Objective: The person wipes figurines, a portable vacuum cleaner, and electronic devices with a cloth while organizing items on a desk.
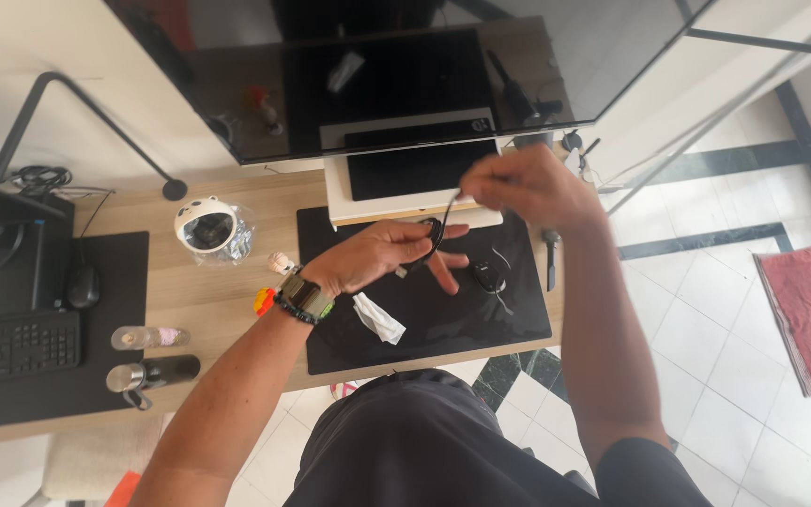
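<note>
Wooden bench [227, 282] under a big dark monitor [396, 75], white tiled floor to the right: that is where we work. Starting at our fingers, the right hand [527, 188] pinches one end of a thin black cable [436, 235] between thumb and forefinger, closed tight on it and lifted above the mat. The cable drops in a small loop to our left hand [382, 255], which lies palm up with fingers half spread, the loop resting across them and a short end with a plug hanging past the palm; the thumb seems to press it lightly, though we cannot tell how firmly. We judge the winding only partly done: one loop shows and the ends are loose. Below the hands, on the black mat [424, 319], lie a small dark device [488, 276] with its own thin lead, and a crumpled white wrapper [377, 317]. Farther left stand a white ring-shaped thing in clear plastic [210, 228], a mouse [82, 284], a keyboard [13, 345] and a dark flask [152, 374].
</note>
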